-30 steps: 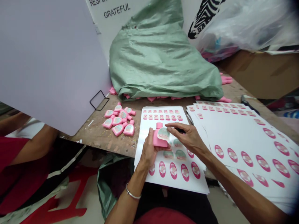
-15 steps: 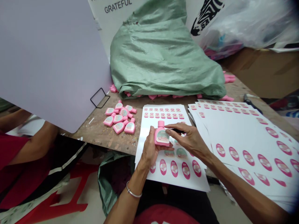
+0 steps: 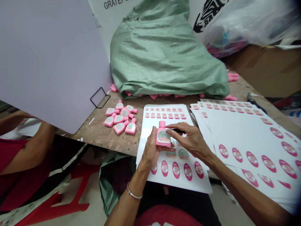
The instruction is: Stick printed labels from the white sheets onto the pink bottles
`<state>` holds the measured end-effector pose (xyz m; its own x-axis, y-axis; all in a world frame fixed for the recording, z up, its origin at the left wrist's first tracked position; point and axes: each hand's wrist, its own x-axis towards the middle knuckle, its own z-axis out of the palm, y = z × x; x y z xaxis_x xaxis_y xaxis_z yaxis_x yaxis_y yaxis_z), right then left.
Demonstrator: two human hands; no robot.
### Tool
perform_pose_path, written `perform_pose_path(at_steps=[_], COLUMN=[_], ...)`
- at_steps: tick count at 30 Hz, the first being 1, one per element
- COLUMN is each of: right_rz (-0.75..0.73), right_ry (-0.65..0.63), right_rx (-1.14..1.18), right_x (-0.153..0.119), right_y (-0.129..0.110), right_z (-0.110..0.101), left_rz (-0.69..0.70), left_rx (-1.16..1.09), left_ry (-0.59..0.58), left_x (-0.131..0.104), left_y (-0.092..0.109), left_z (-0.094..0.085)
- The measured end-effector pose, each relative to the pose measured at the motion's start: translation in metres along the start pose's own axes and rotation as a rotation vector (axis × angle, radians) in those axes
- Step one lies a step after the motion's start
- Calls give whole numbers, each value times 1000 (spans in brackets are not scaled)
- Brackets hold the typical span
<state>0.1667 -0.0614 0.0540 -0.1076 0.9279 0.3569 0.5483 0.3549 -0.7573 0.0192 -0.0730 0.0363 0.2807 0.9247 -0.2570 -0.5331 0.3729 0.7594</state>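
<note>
Label (image 3: 164,137) has come down flat; pink bottle (image 3: 161,128) sits between both hands (image 3: 151,150).

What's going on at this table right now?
The person's left hand holds a small pink bottle above a printed sheet, and the right hand is at the bottle's label. A dark object in that hand is too unclear to name. More labelled bottles lie clustered on the table, with other sheets to the right.
</note>
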Motion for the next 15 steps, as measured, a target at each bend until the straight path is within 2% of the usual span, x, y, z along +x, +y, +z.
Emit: perform_pose_path(at_steps=[10,15], right_rz=[10,-5], right_ry=[-2,6], right_rx=[12,16], right_x=[1,1], right_y=[-4,-6], right_z=[1,1], left_rz=[-30,29], left_rx=[-21,67], left_ry=[-38,-107], left_x=[-2,-5], left_y=[6,7], left_z=[-2,-3])
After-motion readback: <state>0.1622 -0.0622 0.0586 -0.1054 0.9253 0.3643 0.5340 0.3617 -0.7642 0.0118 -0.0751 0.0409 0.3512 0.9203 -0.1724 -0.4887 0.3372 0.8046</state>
